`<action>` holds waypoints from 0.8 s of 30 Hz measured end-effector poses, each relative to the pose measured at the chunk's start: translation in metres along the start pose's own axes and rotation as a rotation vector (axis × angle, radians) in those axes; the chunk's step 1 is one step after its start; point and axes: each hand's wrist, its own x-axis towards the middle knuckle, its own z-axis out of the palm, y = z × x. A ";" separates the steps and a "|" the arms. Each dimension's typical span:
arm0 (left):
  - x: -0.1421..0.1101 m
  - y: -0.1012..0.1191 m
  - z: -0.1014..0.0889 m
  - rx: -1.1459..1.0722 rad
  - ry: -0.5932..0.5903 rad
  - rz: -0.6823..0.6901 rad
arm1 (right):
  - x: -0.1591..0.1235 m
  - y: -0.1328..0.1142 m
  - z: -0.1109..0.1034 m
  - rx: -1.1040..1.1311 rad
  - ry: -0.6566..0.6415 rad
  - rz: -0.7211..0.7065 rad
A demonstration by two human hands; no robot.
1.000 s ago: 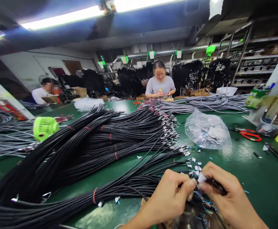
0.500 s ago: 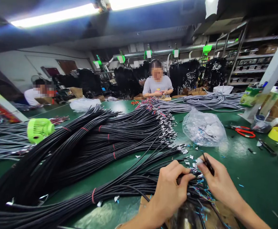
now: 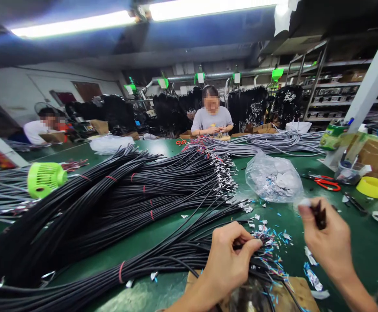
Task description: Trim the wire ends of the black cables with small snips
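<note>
My left hand (image 3: 229,258) is closed in a pinch on the end of a black cable, close to fanned-out thin coloured wires (image 3: 269,249). To its right, my right hand (image 3: 331,238) is raised above the table, apart from the wires. Its fingers are wrapped round a small dark tool (image 3: 319,215), blurred by motion, so its exact kind does not show. Something white covers the right thumb tip. Below the left hand, a bundle of black cables (image 3: 163,260) runs to the left, tied with a red band (image 3: 121,272).
A larger heap of black cables (image 3: 111,199) fills the left, beside a green fan (image 3: 46,180). A clear bag of scraps (image 3: 275,177), red-handled scissors (image 3: 327,184) and a yellow tape roll (image 3: 373,187) lie right. Foil scraps litter the green table (image 3: 347,216). A person (image 3: 211,115) sits opposite.
My right hand has moved right and up, away from the wire ends, still holding the dark tool. The left hand keeps its pinch. More scraps show on the table between the hands.
</note>
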 end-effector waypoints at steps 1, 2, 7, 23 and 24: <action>0.001 0.000 0.000 -0.003 0.006 0.004 | 0.000 -0.004 -0.001 0.055 -0.107 -0.040; 0.001 -0.001 0.000 -0.005 0.008 0.011 | 0.000 -0.008 -0.002 0.123 -0.234 -0.088; 0.001 -0.003 -0.001 0.044 -0.005 0.062 | -0.006 -0.020 0.005 0.354 -0.496 -0.125; 0.002 -0.005 -0.006 0.010 -0.001 0.032 | -0.003 0.011 0.004 -0.147 -0.087 0.001; 0.001 -0.005 -0.004 -0.007 0.020 0.026 | 0.001 0.014 0.001 -0.175 0.015 0.063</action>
